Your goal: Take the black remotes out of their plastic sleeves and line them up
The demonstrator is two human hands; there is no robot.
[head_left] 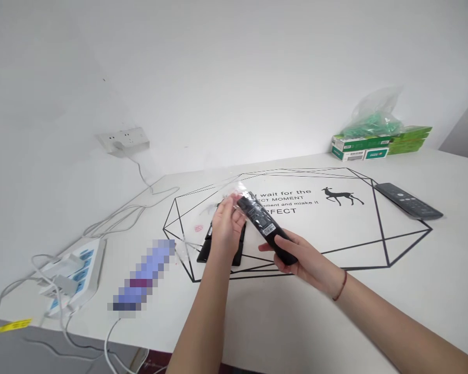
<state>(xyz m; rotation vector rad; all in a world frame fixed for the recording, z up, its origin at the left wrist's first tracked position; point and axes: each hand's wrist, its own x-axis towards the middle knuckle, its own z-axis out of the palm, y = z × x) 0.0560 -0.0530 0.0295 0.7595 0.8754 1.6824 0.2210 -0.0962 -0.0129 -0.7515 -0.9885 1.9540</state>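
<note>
A black remote control [263, 217] is tilted above the table, partly covered by a clear plastic sleeve [242, 193], with a white barcode label on its side facing me. My right hand [296, 254] grips its near end. At the far end, my left hand [228, 221] is closed, its fingers pinching the sleeve. Beneath my left hand and wrist lie some flat black objects [237, 254], largely hidden, so their kind and number cannot be told. A second remote control [408, 201] lies on the table at the right, buttons up.
On the white table [335, 311], green and white boxes [361, 148] stand against the wall under a clear bag [374, 119]. At left are a power strip [88, 275] with plugs, loose cables [128, 215] and a pixelated object [146, 275] with a cord. A socket panel [127, 139] is on the wall.
</note>
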